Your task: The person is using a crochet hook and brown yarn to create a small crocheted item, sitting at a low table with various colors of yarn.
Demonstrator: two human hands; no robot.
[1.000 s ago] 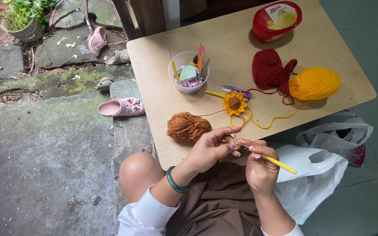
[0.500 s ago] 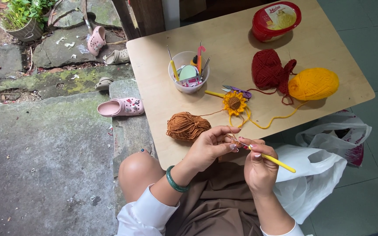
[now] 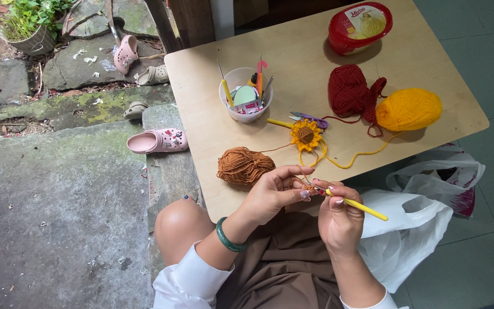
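My left hand (image 3: 273, 191) pinches a tiny brown crochet piece (image 3: 308, 187) at the near edge of the wooden table (image 3: 430, 51); a thin brown strand runs from it to the brown yarn ball (image 3: 243, 166). My right hand (image 3: 338, 220) grips a yellow-handled crochet hook (image 3: 357, 204), its tip in the piece. A green bangle sits on my left wrist. A finished yellow sunflower (image 3: 306, 135) lies just beyond my hands.
A clear cup of hooks and tools (image 3: 246, 95), a dark red yarn ball (image 3: 349, 91), a yellow yarn ball (image 3: 408, 109) and a red lidded tub (image 3: 360, 26) stand on the table. White plastic bags (image 3: 424, 212) lie right. Pink clogs (image 3: 157, 141) rest on stone steps left.
My hands stay at the table's near edge, with only slight finger and hook movement on the small brown piece.
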